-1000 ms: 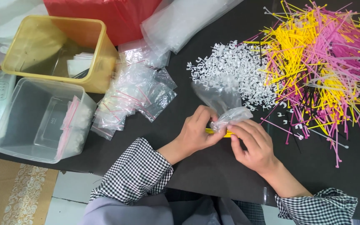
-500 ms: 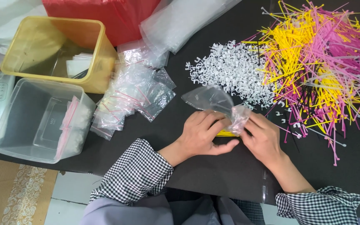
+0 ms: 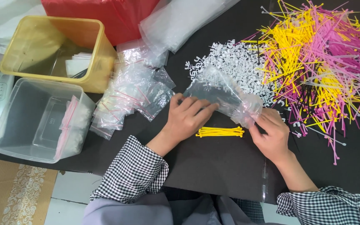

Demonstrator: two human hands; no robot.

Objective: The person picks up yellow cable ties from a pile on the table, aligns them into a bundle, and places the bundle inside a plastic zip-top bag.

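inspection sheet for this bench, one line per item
surface: black mat over the table.
job's things: clear plastic bag stretched between both hands; yellow tie bundle lying on the mat below it.
clutter: white clip heap; yellow, pink and black tie pile; small zip bags; yellow tub; clear tub.
grippers: left hand and right hand each grip the bag.
cables: nothing seen.
surroundings: red bag behind; patterned floor at lower left.

Packing bench: heaped cable ties point(image 3: 321, 62), small bags point(image 3: 134, 91).
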